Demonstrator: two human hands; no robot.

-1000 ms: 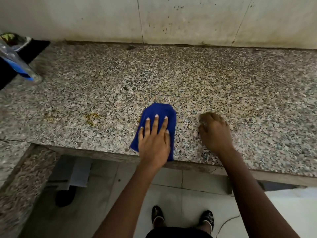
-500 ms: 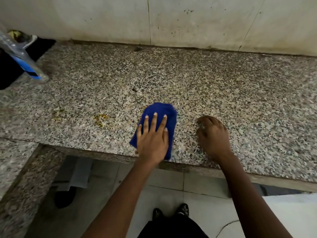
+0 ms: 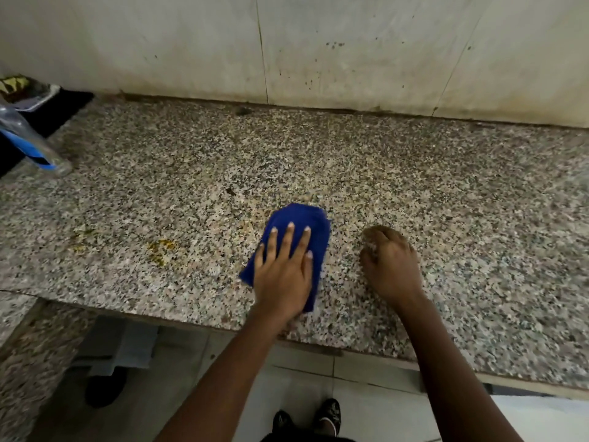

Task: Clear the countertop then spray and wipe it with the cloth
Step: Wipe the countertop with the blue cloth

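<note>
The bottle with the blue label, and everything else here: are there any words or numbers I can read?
None can be read.
The bottle at the far left has a blue label, but it is too blurred to show any words.
The blue cloth, the countertop and the wall carry no writing.

A deep blue cloth [image 3: 298, 232] lies on a granite countertop [image 3: 414, 193] speckled in grey, black, white and pinkish tan. Yellow stains [image 3: 162, 247] mark the speckled stone toward its left end. At the left edge stands a clear plastic bottle [image 3: 28, 141] with a bright blue and black label, beside a black mat [image 3: 60, 110]. The wall tiles [image 3: 350, 49] behind are off-white, dotted with dark specks and browned along the base. Floor tiles [image 3: 296, 387] below are pale grey; the shoes [image 3: 330, 413] are black with a light pattern.
</note>
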